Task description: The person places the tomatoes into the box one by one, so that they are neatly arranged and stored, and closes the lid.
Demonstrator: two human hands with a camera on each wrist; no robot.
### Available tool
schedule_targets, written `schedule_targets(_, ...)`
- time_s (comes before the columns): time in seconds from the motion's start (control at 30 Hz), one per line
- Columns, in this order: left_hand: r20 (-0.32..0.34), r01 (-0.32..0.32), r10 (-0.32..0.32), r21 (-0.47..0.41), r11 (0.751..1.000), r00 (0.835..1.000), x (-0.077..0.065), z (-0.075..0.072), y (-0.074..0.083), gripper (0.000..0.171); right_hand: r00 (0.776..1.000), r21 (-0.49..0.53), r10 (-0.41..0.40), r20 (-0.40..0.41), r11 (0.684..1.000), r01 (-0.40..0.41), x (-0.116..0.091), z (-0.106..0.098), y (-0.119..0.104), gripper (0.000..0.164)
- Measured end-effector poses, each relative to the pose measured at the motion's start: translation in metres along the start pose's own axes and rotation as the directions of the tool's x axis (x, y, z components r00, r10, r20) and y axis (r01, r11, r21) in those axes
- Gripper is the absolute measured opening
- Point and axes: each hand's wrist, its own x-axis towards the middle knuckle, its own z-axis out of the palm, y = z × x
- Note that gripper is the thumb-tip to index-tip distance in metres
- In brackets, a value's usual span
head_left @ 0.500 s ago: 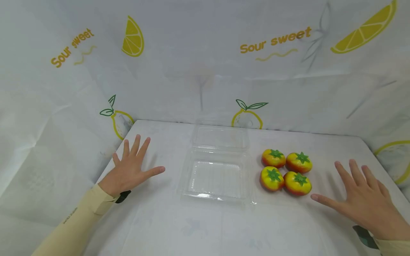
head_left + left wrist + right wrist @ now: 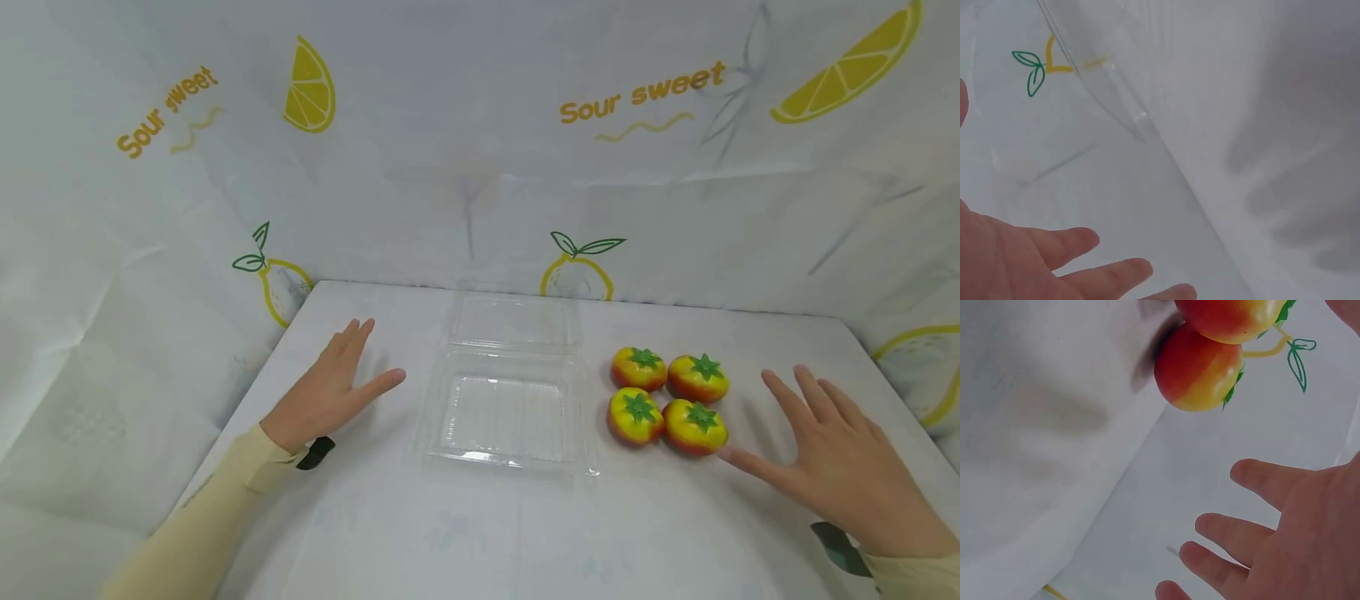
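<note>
A clear plastic clamshell box (image 2: 504, 417) lies unfolded mid-table, its lid (image 2: 516, 321) laid back toward the far edge. Just right of it, several yellow-and-red toy fruits (image 2: 635, 417) with green star-shaped tops sit close together; they resemble persimmons or tomatoes. My left hand (image 2: 322, 400) hovers left of the box, fingers extended and thumb spread, holding nothing. On the other side, my right hand (image 2: 840, 462) is held over the table with fingers spread, its thumb tip close to the nearest right fruit (image 2: 695, 427). Two fruits (image 2: 1197, 369) show beyond its fingers in the right wrist view.
A white cloth covers the table (image 2: 480, 533). Behind and to the sides rises a white sheet (image 2: 450, 150) printed with lemons and lettering. The table's far edge meets this sheet just behind the lid.
My left hand has moved right toward the box, and its fingers have drawn closer together. The right hand has shifted slightly left, nearer the fruits. Box and fruits stay in place.
</note>
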Motion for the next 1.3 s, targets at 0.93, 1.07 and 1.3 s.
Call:
schedule_targets(0.93, 0.220, 0.201, -0.104, -0.484, 0.851, 0.970, 0.052, 0.033, 0.037, 0.055, 0.984, 0.109, -0.160, 0.081, 0.983, 0.151, 0.006, -0.020, -0.055, 0.097)
schedule_targets(1.07, 0.234, 0.213, -0.109, -0.487, 0.847, 0.966, 0.054, 0.036, 0.038, 0.047, 0.982, 0.116, -0.158, 0.105, 0.982, 0.146, 0.008, -0.019, -0.059, 0.096)
schedule_targets(1.3, 0.226, 0.207, -0.106, -0.489, 0.847, 0.968, 0.054, 0.040, 0.043, 0.041, 0.979, 0.125, -0.157, 0.131, 0.982, 0.141, 0.009, -0.016, -0.059, 0.095)
